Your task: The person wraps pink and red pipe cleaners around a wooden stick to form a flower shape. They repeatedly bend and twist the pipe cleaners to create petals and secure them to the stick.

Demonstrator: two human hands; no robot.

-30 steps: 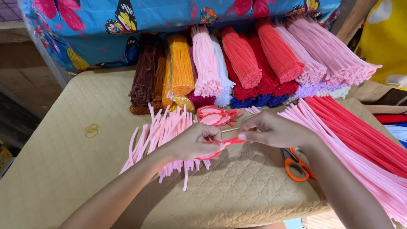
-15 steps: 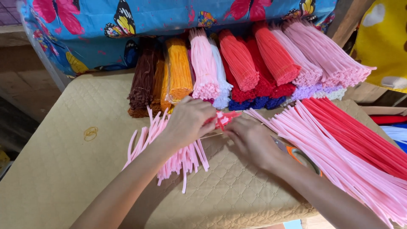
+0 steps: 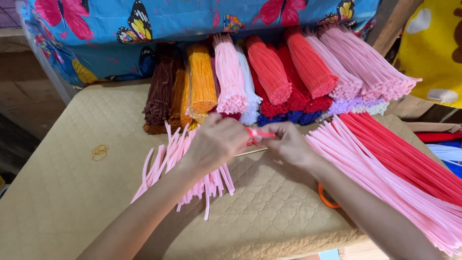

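I see my left hand (image 3: 216, 142) and right hand (image 3: 288, 143) together pinching a red-pink pipe cleaner piece (image 3: 257, 135). Short pink pipe cleaners (image 3: 166, 161) lie under the left, over a quilted beige mat (image 3: 72, 192).

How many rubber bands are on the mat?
1: a rubber band lies on the mat, left of the left hand. Others may be hidden under the stems or arms.
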